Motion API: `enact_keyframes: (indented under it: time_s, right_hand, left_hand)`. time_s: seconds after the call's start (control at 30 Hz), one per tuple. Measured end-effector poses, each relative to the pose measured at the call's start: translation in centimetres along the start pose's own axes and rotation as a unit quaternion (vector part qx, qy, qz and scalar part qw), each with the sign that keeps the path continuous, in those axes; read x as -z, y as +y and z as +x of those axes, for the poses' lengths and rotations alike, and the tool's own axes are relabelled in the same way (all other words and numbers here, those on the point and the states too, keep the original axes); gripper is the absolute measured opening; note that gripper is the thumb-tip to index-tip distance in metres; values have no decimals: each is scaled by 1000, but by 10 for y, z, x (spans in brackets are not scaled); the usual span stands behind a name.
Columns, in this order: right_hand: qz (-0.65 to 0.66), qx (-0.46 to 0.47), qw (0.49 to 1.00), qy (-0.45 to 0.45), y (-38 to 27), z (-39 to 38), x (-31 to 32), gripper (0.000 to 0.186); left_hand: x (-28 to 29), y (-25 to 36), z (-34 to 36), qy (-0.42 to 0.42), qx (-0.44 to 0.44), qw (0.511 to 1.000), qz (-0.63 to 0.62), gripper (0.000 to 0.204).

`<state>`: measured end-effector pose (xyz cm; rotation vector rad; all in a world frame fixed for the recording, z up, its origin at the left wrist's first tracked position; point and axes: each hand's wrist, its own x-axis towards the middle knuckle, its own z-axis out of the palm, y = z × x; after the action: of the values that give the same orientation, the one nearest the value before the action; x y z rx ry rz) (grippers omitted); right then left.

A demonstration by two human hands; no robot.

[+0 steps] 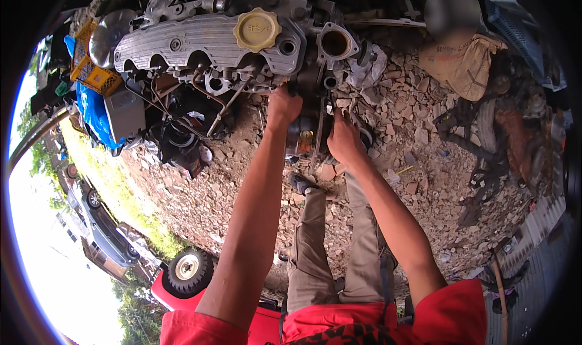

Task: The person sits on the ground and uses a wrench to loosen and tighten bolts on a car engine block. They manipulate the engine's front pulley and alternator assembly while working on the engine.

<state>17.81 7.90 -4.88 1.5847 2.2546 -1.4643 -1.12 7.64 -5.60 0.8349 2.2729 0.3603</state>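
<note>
A grey metal engine with a ribbed valve cover [182,41] fills the upper middle. Its yellow oil filler cap [257,30] is seated on top, and an open round metal housing [334,43] sits at its right end. My left hand [284,107] is closed against the engine's near side, below the cover's right part; its fingertips are hidden. My right hand [344,138] is curled beside a dark cylindrical part that looks like an alternator [300,138], under the engine's front end. What either hand grips does not show clearly.
Broken stone and tile rubble [400,145] covers the ground. Metal pipes and a black bag [182,142] lie left, near a yellow crate [94,60]. On the right are a torn brown sack [464,63] and dark scrap parts [485,145]. A red vehicle's wheel [189,272] shows lower left.
</note>
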Motion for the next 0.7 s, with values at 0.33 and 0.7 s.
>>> enact_keyframes:
  time_s: [0.33,0.7]
  right_hand:
    - [67,-73,995,24,10,16,42,24]
    - [66,-70,981,-171,13,80,60,28]
  left_hand:
    - [5,3,-5,-8,3,1000,-18,43]
    - [5,7,-2,-17,13,1000,-4,45]
